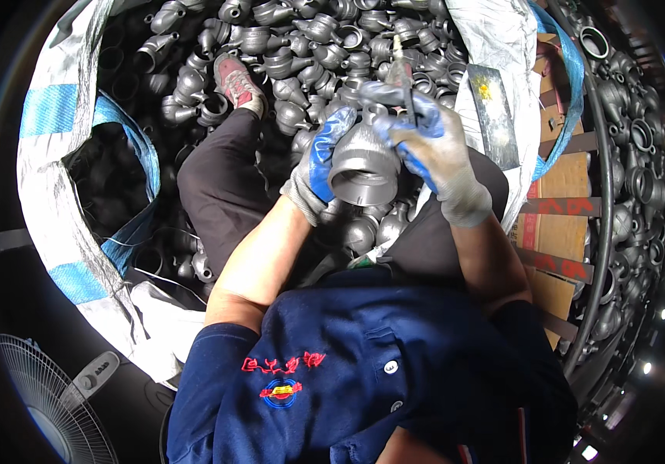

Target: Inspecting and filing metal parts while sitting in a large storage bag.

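Note:
My left hand (326, 158), in a grey glove with a blue coated palm, grips the side of a dark grey hollow fitting (364, 164). The fitting's wide round mouth faces me, and its narrower end points away. My right hand (434, 143), gloved the same way and partly smeared by motion, is at the fitting's upper right. Its fingers are closed around a slim hand tool (403, 71) with a reddish part and a pale tip pointing away from me. The tool's exact kind is not clear, nor whether it touches the fitting.
Many similar grey fittings (286, 66) fill a large white woven sack (58, 166) with blue straps, around my legs and shoe (238, 83). A dark flat plate (492, 116) lies at its right wall. Cardboard (564, 185) and more fittings stand right; a fan (54, 398) stands lower left.

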A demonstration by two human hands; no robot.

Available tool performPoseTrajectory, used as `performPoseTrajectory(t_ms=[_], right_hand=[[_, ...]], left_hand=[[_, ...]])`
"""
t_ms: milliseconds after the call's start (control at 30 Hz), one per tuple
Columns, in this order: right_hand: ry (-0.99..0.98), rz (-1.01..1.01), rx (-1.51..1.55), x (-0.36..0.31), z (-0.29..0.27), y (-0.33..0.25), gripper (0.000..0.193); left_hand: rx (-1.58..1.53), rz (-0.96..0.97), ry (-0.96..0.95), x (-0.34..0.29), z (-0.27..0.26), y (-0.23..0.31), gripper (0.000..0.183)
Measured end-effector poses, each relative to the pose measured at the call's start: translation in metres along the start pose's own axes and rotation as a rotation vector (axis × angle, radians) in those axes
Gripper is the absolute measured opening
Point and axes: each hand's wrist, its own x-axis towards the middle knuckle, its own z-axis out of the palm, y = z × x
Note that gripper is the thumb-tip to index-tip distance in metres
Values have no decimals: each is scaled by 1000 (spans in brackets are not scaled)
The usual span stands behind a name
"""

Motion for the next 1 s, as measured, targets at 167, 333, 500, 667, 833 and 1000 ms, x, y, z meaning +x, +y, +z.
performPoseTrajectory(t_ms=[167, 333, 500, 667, 833, 1000], right_hand=[[303, 26, 192, -18, -35, 40, 24], [319, 322, 84, -60, -18, 57, 26], [304, 351, 170, -71, -4, 67, 35], [221, 347, 327, -69, -4, 41, 35], [258, 305, 257, -70, 4, 33, 36], [267, 321, 240, -71, 6, 31, 35]], left_hand=[[56, 414, 44, 11, -15, -27, 34], [839, 641, 241, 9, -18, -22, 39], [-881, 134, 65, 24, -29, -34, 42], [-998, 86, -98, 22, -35, -39, 46], [-1022, 39, -44, 21, -30, -49, 51], [-1003, 30, -46, 20, -31, -56, 51]])
